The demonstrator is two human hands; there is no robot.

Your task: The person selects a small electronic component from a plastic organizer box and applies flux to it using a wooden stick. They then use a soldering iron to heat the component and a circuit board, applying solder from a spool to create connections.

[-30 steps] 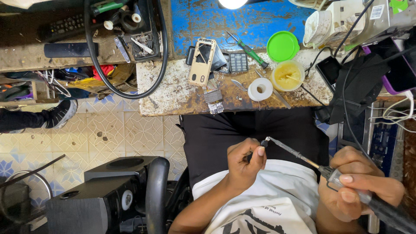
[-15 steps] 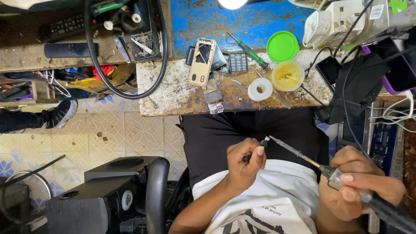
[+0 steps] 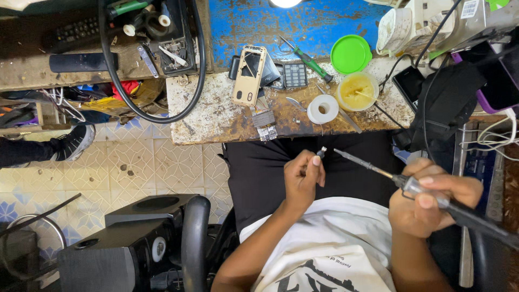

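My left hand (image 3: 303,178) is closed over my lap, pinching a small dark part (image 3: 321,153) between thumb and fingertips. My right hand (image 3: 432,197) grips the black handle of a soldering iron (image 3: 373,168). The iron's metal tip points left and stops just short of the small part. Both hands hover above my black trousers, below the edge of the worn workbench (image 3: 216,116).
On the bench lie a gold phone frame (image 3: 248,75), a keypad piece (image 3: 295,74), a green-handled screwdriver (image 3: 308,60), a white tape roll (image 3: 323,109), a tub of yellow paste (image 3: 357,91), and a green lid (image 3: 351,53). A black speaker (image 3: 124,238) stands on the tiled floor. Another person's shoe (image 3: 73,143) is at left.
The soldering iron tip has drawn slightly away from the small part to the right. My left hand has stayed almost still.
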